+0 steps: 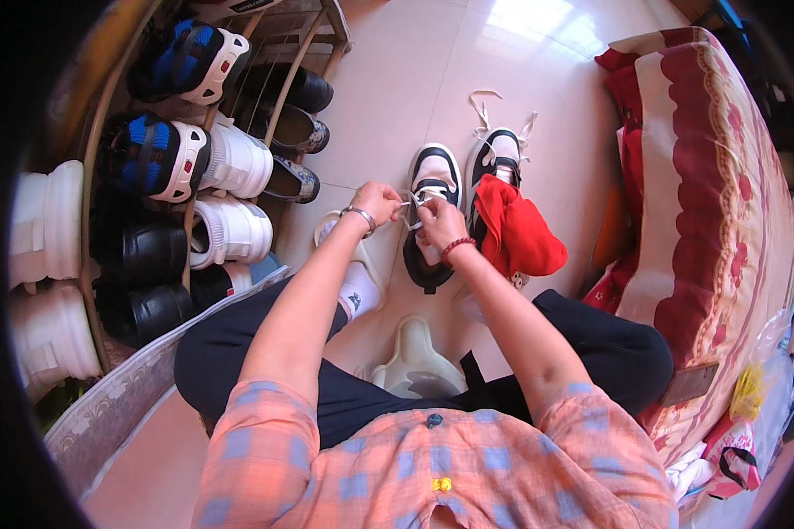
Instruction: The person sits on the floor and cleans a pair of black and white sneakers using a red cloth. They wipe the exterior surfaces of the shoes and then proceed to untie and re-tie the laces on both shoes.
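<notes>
A black-and-white sneaker [435,168] stands on the tiled floor with its toe pointing away from me. Over its tongue, my left hand [378,202] pinches a white shoelace [408,200] between thumb and fingers. My right hand [441,223] grips the lace too, at the sneaker's right side, and hides part of its opening. Beside it is a second black-and-white sneaker [499,147], its loose lace ends spread on the floor past the toe. A red cloth [517,228] is draped over that sneaker's heel half.
At the left, a shoe rack [292,76] holds several pairs, including white sneakers [233,228] and blue-black shoes [147,153]. A bed with a floral cover [695,198] runs along the right. A pale plastic stool [415,360] is between my legs. My socked foot [359,291] wears a pale slipper.
</notes>
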{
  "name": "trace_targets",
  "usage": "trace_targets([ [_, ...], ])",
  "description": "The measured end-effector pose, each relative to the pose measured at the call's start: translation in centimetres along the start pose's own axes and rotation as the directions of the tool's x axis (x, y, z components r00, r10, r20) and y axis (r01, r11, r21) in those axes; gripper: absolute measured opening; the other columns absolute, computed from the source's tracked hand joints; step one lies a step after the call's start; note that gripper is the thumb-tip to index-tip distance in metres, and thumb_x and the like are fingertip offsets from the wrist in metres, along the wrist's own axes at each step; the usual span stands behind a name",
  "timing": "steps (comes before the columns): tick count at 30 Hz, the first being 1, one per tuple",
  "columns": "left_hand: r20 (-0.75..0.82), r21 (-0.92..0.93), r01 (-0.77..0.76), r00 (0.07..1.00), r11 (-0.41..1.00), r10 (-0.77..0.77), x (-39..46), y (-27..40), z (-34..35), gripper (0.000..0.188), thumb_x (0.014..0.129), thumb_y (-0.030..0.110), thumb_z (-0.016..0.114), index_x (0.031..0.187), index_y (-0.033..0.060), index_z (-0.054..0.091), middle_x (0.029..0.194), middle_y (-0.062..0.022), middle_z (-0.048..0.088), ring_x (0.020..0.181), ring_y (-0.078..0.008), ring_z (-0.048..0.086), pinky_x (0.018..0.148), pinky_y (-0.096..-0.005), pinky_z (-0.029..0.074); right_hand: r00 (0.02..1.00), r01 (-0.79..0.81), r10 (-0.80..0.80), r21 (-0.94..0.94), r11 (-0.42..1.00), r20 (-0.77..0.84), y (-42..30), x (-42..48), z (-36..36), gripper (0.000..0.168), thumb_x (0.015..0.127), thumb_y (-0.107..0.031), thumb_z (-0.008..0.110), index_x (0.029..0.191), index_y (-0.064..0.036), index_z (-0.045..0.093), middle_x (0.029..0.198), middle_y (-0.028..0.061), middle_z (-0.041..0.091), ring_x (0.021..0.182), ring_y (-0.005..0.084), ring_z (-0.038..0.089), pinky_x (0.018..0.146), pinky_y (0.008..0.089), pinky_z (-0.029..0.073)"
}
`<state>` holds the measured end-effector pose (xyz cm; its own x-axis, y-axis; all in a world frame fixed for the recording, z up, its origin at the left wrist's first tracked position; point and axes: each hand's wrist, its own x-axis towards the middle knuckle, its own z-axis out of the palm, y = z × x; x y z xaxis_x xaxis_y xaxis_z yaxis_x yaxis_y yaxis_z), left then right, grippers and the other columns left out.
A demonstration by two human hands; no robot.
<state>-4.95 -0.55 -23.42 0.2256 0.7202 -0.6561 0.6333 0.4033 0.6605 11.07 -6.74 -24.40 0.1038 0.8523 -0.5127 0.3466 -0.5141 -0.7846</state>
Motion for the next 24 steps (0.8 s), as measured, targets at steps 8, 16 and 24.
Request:
trace_targets([
  [8,-0.017,0.274,0.0,1.0,0.962,0.005,0.4,-2.2,2.8,0.009,0.078,0.015,0.06,0.081,0.0097,0.067,0.079,-0.0088,0.067,0.077,-0.0227,0.065,0.071,-0.0348,0.05,0.982,-0.126,0.086,-0.242,0.962,-0.168,1.6,-1.7,2.7,0.024,0.073,-0.014,0.067,0.09,0.002,0.06,0.078,0.0166,0.065,0.077,0.029,0.065,0.072,0.0371,0.05],
  [16,-0.023,0.442,-0.001,1.0,0.897,0.012,-1.4,-0.6,2.5,0.008,0.077,0.018,0.061,0.081,0.014,0.067,0.09,-0.0093,0.067,0.088,-0.0274,0.063,0.079,-0.0391,0.049,0.981,-0.097,0.082,-0.074,0.993,-0.178,2.7,-1.5,3.3,0.019,0.074,-0.003,0.061,0.093,0.0,0.062,0.079,0.0114,0.066,0.075,0.0207,0.064,0.07,0.0319,0.049],
  [24,-0.016,0.525,-0.022,0.999,0.851,0.035,-1.7,-0.1,2.7,0.01,0.077,0.017,0.058,0.08,0.0137,0.067,0.089,-0.0092,0.067,0.087,-0.0275,0.063,0.079,-0.0399,0.049,0.985,-0.086,0.082,-0.024,0.996,-0.155,3.6,-1.1,3.3,0.019,0.076,-0.001,0.06,0.095,0.001,0.061,0.078,0.0086,0.064,0.072,0.0166,0.061,0.067,0.0301,0.048],
])
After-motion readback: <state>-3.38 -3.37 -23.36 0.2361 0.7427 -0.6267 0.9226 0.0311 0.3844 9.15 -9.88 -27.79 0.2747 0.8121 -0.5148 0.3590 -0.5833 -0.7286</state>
